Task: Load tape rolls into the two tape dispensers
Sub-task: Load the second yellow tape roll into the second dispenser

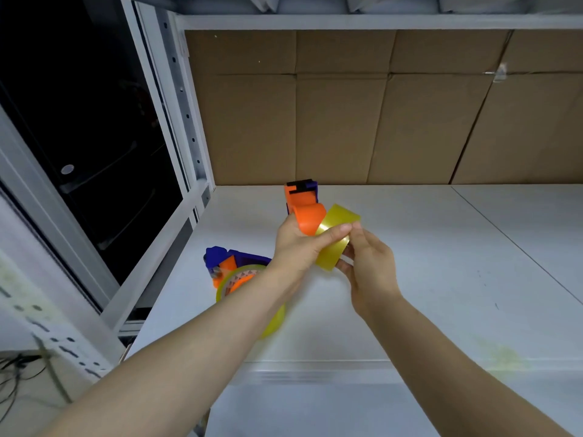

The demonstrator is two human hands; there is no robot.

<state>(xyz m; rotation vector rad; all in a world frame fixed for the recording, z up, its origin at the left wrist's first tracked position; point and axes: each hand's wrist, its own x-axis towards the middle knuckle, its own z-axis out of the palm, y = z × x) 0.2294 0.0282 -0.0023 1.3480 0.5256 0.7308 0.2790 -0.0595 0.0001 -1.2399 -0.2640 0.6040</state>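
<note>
My left hand (293,244) grips the orange dispenser (304,209) above the shelf (441,263), right hand (367,263) pinching the yellow tape roll (336,238) beside it — next, slide it onto the hub, I reckon.

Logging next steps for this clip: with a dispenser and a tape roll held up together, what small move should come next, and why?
Probably slide the yellow tape roll onto the orange dispenser: the left hand holds that dispenser, the right hand holds the roll against it, not visibly seated.
</note>
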